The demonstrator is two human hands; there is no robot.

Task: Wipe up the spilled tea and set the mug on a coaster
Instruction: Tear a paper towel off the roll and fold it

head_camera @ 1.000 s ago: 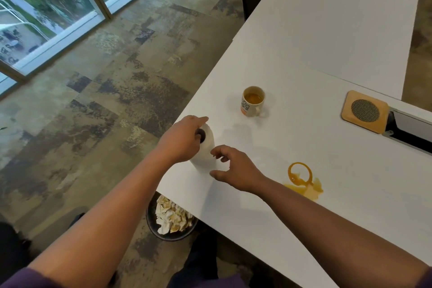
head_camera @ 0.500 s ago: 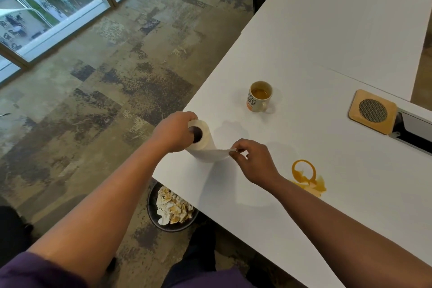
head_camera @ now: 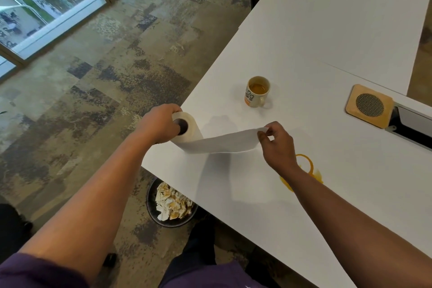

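1. Tea spill [head_camera: 314, 172] first, since it is the job: an amber ring and puddle on the white table [head_camera: 327, 30], partly hidden under my right wrist, near the front edge. None of it is wiped yet.
2. Largest thing in view is the table; the bin [head_camera: 171, 206] of crumpled, stained paper sits on the floor just under its corner, handy for dropping the used sheet.
3. Next, the sheet [head_camera: 219, 144] hangs in a band between my hands, off the table surface, not yet torn from the paper roll [head_camera: 187, 128].
4. My left hand [head_camera: 159, 124] grips the roll at the table corner, fingers curled over its top and end. My right hand [head_camera: 277, 145] pinches the free corner of the sheet between thumb and fingertips.
5. To do this step well, I judge I should clamp the roll so it cannot spin, keep the sheet taut, then snap sideways for a clean tear. Too gentle a pull would likely just unwind more paper.
6. The coaster [head_camera: 369, 105], wooden with a round mesh centre, lies well to the right beside a slot in the table.
7. The mug [head_camera: 257, 93], upright with tea inside, stands on bare table beyond the sheet, well apart from the coaster.
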